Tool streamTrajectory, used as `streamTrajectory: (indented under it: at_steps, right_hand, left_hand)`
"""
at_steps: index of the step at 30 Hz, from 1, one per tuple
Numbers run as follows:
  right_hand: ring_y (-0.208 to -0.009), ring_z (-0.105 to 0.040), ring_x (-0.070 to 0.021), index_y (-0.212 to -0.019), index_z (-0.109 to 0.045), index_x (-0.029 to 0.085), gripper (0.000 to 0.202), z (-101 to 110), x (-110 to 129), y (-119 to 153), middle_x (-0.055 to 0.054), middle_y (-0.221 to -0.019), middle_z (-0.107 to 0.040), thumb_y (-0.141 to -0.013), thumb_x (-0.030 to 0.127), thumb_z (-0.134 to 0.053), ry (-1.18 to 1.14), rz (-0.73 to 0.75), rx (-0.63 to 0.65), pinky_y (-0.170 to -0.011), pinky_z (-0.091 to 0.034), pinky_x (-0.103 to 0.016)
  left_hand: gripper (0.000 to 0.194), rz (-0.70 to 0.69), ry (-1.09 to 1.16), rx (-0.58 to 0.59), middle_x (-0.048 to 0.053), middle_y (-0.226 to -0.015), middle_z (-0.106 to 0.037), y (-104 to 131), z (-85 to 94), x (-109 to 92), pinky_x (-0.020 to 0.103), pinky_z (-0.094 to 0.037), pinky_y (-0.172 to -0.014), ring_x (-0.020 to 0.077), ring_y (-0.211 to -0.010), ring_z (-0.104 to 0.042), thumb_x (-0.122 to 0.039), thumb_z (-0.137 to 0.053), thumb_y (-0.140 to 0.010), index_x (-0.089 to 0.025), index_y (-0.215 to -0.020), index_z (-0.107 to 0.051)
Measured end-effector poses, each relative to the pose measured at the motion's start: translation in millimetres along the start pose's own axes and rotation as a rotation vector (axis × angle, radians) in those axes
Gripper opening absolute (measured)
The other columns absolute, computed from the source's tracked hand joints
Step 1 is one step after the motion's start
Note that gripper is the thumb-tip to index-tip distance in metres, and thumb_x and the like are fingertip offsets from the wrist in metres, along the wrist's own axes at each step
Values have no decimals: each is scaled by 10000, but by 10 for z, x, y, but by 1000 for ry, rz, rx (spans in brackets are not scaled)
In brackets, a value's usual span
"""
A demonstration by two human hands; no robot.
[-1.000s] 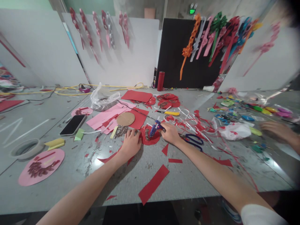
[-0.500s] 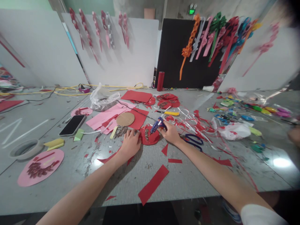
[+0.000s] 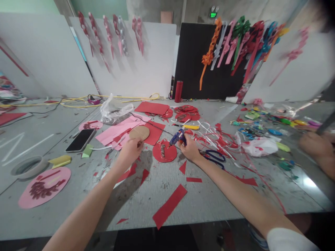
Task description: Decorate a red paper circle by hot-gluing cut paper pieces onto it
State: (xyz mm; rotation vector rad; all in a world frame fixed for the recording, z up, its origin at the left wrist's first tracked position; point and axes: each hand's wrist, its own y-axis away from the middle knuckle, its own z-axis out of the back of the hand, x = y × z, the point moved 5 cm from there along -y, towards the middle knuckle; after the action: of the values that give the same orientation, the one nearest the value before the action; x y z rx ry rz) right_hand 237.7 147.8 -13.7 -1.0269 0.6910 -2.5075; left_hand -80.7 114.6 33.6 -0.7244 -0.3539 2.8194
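My right hand (image 3: 190,148) grips a blue hot glue gun (image 3: 177,137), its nozzle pointing down and left over a red paper disc (image 3: 171,155). On that disc lies a row of small dark brown pieces (image 3: 162,151). My left hand (image 3: 131,150) is left of the disc, just in front of a round cardboard piece (image 3: 139,133), over the spot of a small brown pile. Its fingers are drawn together; what they hold, if anything, is too small to make out. Dark blue-handled scissors (image 3: 214,156) lie by my right wrist.
A phone (image 3: 80,140), a tape roll (image 3: 29,166) and a decorated pink disc (image 3: 45,187) lie at left. Behind stand a plastic bag (image 3: 115,111) and red bottle (image 3: 178,91). A yellow cutter (image 3: 190,127) and ribbon scraps are at right. Another person's hand (image 3: 318,150) shows far right.
My left hand has moved left, away from the red disc, and its fingers have drawn together. My right hand stays with the glue gun. Another person's hand has come further in at right.
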Motion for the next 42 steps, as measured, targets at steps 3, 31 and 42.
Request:
streamTrajectory:
  at_steps: [3,31,42]
  right_hand:
    - [-686,-596,-227,-1100,-554,218,251,13,-24,-3,-14,-759,-607,-965,429,-570,3,-16,-26,-658,-407,-326]
    - [-707,-602,-224,-1074,-543,229,264,2,-9,0,-20,-800,-631,-977,475,-557,3,5,-1,-677,-413,-320]
    - [-707,-599,-223,-1058,-542,230,257,5,-2,-5,-19,-802,-627,-978,474,-558,-8,8,23,-681,-421,-323]
  left_hand:
    - [252,50,2,1,93,-849,-766,-9,81,69,315,-431,-671,237,-756,-676,-350,-532,-951,-192,-857,-704]
    - [240,-43,-112,-266,155,-1110,-658,-85,-179,571,508,-452,-1020,348,-1130,-525,-317,-586,-977,-192,-989,-791]
    - [216,-69,-63,-53,135,-937,-721,-152,-309,535,504,-438,-970,313,-905,-594,-347,-574,-900,-215,-855,-739]
